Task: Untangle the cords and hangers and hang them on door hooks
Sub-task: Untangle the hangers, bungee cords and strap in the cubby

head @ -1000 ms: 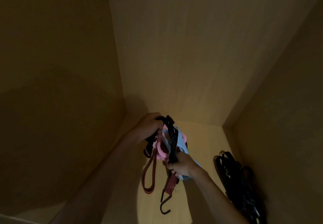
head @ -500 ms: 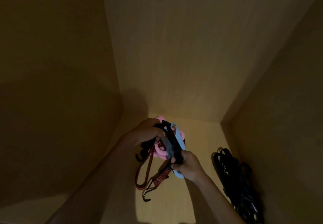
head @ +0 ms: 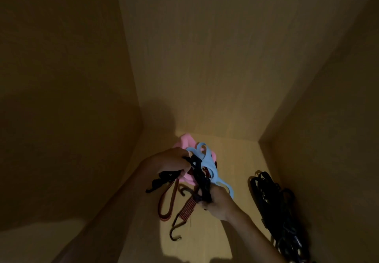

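Observation:
A tangle of hangers and cords hangs between my hands inside a dim wooden cupboard. My left hand (head: 171,161) grips its upper part, where a black hanger (head: 200,175) crosses a pink hanger (head: 184,141) and a light blue hanger (head: 209,160). My right hand (head: 218,203) pinches the black hanger's lower end. A red striped elastic cord (head: 169,201) loops down below the tangle, and its metal hook (head: 175,232) dangles near the cupboard floor.
A heap of black straps and hangers (head: 274,207) lies on the cupboard floor (head: 235,160) against the right wall. Wooden walls close in on the left, back and right. No door hooks are in view.
The bundle has turned in my hands: the pink and blue hangers now stick up higher at the back. The red cord's loop and hook hang lower and more spread out.

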A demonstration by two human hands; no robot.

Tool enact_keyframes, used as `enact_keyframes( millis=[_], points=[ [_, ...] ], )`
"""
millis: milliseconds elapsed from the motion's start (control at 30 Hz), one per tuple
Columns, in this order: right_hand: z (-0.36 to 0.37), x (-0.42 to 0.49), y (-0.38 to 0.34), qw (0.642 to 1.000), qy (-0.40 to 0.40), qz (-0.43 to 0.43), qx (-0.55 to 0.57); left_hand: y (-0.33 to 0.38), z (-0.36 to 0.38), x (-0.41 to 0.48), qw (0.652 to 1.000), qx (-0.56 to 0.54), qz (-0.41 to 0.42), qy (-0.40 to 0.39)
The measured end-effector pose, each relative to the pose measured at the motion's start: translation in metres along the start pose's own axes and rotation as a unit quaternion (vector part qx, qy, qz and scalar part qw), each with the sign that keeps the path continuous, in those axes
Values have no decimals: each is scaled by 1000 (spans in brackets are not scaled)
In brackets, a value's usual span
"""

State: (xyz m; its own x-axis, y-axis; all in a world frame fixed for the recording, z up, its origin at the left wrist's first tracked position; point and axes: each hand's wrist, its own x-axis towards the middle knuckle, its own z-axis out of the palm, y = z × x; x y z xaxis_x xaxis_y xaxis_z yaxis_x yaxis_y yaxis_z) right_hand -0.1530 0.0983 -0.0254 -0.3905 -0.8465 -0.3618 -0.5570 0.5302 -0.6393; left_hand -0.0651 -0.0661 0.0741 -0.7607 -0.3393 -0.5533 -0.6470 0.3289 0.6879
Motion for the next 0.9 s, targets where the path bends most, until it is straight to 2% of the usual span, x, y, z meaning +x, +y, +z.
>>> enact_keyframes(
  millis=[133,267,433,533,700,767,833,900],
  points=[
    [4,-1,-8,995,41,3,90,1,0,0,1000,-22,3,12],
    [-10,-2,-18,978,96,-42,183,-1,-4,1,998,-46,26,40],
    [-44,-3,-26,966,177,-57,177,8,-14,2,984,-62,89,140],
    [-63,-3,-32,958,169,-59,224,21,-21,3,978,-53,126,161],
    [-85,-6,-55,926,169,-113,318,46,-26,2,966,-35,181,182],
    [-90,-8,-60,927,197,-115,297,51,-29,0,965,-13,191,180],
    [-95,-8,-58,937,235,-112,232,53,-33,-1,962,1,202,183],
    [-99,-8,-54,953,235,-90,168,55,-33,-2,961,-12,206,186]
  ],
)
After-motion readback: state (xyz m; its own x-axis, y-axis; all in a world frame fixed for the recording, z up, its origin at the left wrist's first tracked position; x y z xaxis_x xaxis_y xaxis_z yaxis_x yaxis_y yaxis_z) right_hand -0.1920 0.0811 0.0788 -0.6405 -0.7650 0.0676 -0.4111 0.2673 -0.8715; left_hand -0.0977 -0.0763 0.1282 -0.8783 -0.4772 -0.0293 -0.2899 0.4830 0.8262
